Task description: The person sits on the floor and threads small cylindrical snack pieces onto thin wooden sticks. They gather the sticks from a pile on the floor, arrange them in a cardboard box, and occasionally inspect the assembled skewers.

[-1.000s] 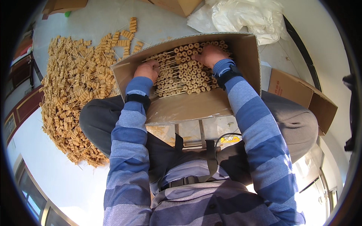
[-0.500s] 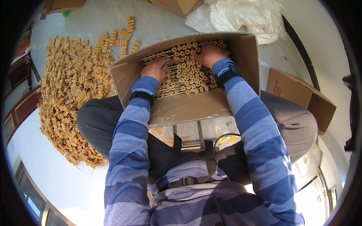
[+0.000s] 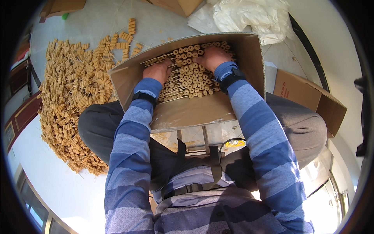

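A person's lap holds an open cardboard box [image 3: 194,109] packed with tan skewered rolls [image 3: 191,76]. The left hand [image 3: 159,71] and right hand [image 3: 210,58] both press flat, fingers together, on the rolls inside the box. A large heap of skewered rolls [image 3: 74,101] covers the floor [image 3: 163,21] to the left.

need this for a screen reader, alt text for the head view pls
A seated person's left hand and right hand press on tan skewered rolls packed in a cardboard box on their lap; a large pile of skewers lies on the floor to their left.
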A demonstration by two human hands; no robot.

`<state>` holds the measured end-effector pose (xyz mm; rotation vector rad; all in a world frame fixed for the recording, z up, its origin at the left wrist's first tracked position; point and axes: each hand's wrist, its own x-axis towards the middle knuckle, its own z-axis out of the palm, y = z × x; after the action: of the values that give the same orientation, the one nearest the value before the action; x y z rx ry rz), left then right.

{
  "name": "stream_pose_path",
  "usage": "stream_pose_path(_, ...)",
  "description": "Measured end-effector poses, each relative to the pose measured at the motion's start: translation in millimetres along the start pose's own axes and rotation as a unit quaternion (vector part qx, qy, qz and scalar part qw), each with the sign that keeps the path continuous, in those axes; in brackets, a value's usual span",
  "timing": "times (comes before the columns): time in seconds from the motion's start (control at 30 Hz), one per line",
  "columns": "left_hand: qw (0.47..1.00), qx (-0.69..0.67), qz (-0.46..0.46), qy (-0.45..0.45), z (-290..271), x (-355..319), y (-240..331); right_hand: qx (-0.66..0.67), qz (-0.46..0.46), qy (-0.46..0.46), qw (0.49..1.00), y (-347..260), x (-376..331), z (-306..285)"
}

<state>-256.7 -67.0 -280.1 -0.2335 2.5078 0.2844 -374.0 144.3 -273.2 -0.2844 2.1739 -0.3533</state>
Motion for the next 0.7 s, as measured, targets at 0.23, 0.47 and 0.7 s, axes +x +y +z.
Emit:
stream_pose_path(0.23, 1.0, 0.014, 0.009, 0.003, -0.2, 2.1, -0.6, -0.005, 0.025, -0.002, 1.0, -3.9, -0.9, 0.6)
stream_pose_path(0.47, 1.0, 0.014, 0.002, -0.004, -0.2, 4.6, -2.8, 0.001, 0.012, -0.008, 1.0, -3.7, -2.7, -1.7)
stream_pose_path(0.7, 1.0, 0.0, -0.01, 0.016, 8.1, 8.1, -4.2, -0.009, 0.02, -0.002, 1.0, -4.0, -1.1, -1.0)
